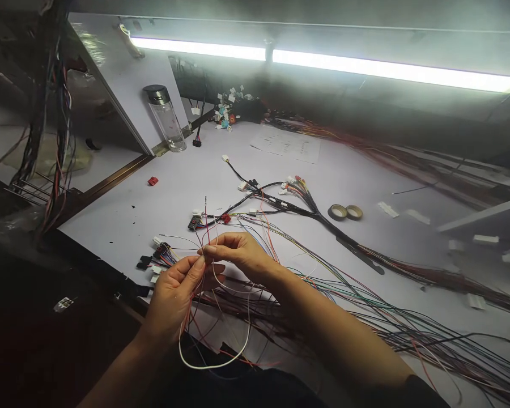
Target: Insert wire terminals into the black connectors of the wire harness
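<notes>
My left hand (176,292) is closed, thumb against fingers, on a few thin wires that hang below it. Close against it, my right hand (233,255) pinches wires of the same small bunch between thumb and forefinger. A white wire (212,367) loops down below both hands. Above the fingertips a red wire (207,224) stands up with a small metal terminal at its end. Left of the hands lies a cluster of black and white connectors (153,263). Just beyond them is a black connector (194,222) on a branch of the taped wire harness (295,207).
Long loose wires (365,294) run across the white table (123,221) to the right. Two tape rolls (338,212), a red connector (153,181), a glass bottle (170,124) and a paper sheet (287,143) lie or stand farther back. Hanging wire bundles (59,113) are at left.
</notes>
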Tool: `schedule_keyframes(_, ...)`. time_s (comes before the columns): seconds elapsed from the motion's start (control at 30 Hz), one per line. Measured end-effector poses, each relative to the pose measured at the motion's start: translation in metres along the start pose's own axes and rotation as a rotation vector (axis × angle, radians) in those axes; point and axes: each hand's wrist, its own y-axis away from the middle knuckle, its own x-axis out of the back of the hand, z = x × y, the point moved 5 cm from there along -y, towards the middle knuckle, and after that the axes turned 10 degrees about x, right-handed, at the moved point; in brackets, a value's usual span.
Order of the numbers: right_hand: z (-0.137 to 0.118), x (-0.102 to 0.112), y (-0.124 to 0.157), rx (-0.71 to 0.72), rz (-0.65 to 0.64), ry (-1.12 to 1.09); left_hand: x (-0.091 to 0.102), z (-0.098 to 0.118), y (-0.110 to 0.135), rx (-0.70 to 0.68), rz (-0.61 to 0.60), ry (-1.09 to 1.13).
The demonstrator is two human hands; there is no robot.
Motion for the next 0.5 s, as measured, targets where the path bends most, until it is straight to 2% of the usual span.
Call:
schedule_keyframes(0.13, 0.0026, -0.0052, 0.0015, -0.012, -0.028, -0.006, 0.0009, -0.0041, 0.0000, -0.025, -0.044, -0.042)
schedule_keyframes(0.37, 0.0028, -0.0086, 0.0021, 0.023, 0.041, -0.010, 0.0081, -0.0053, 0.0000, -0.080, 0.001, -0.113)
schedule_keyframes(0.5, 0.0010, -0.0052, 0.0014, 0.039, 0.128, 0.010, 0.0087, -0.0048, 0.0046, -0.101, -0.008, -0.162)
